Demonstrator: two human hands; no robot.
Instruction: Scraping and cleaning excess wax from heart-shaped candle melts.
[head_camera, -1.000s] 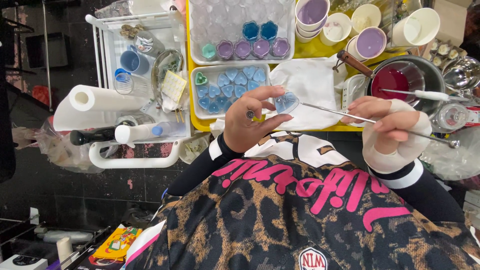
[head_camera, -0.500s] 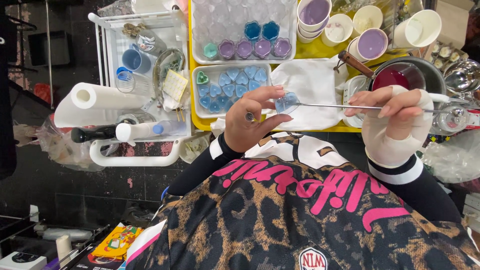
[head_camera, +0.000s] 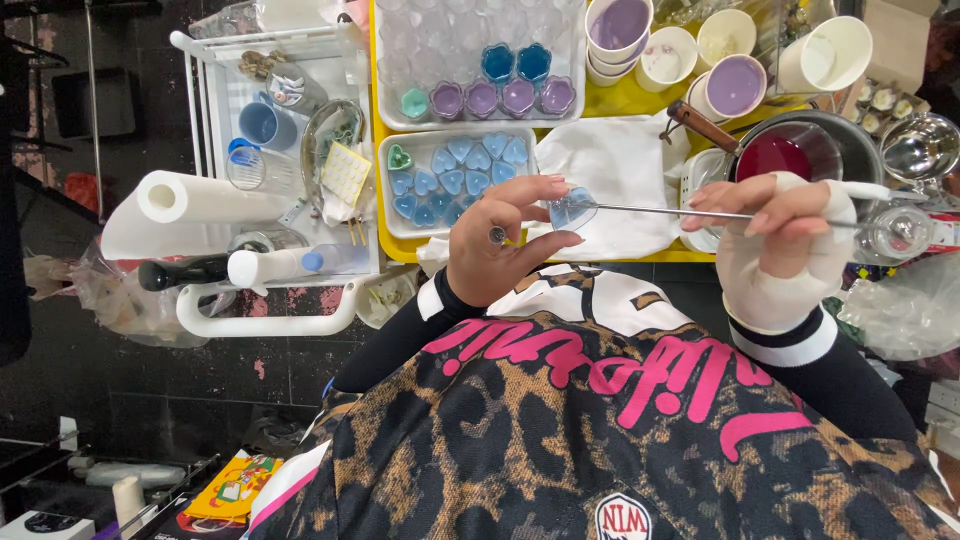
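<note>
Starting way off to the left of the grip: a roll of paper towel (head_camera: 195, 203) lies on a white trolley (head_camera: 262, 322), with a white bottle (head_camera: 285, 265) on its side just below it and a blue cup (head_camera: 260, 124) further up the tray. Closer in, a white tray of blue heart-shaped pieces (head_camera: 455, 172) sits just up and left of the pinching fingers, and above that another tray holds bigger teal, purple and blue flower-shaped pieces (head_camera: 500, 90).

Now the grip itself. The left hand (head_camera: 500, 245), ring on one finger, is pinching a small clear-blue heart-shaped container (head_camera: 572, 208) between thumb and fingertips, holding it up off the table just in front of the white cloth (head_camera: 620, 185). So that hand is closed around the little heart, not loose.

A thin metal rod (head_camera: 650, 211) runs from the heart straight across to the right hand (head_camera: 775, 235), its tip touching or right inside the heart; can't tell which. The right hand wears a white wrap or glove over the palm and wrist, and its fingers are pinched on the rod, so it's gripping too.

Just above the right hand's grip there's a dark pot of deep red liquid (head_camera: 775, 155) with a wooden handle. Further up are paper cups (head_camera: 735, 85), a couple with lilac stuff in them. Far right, a shiny metal bowl (head_camera: 920, 148).
</note>
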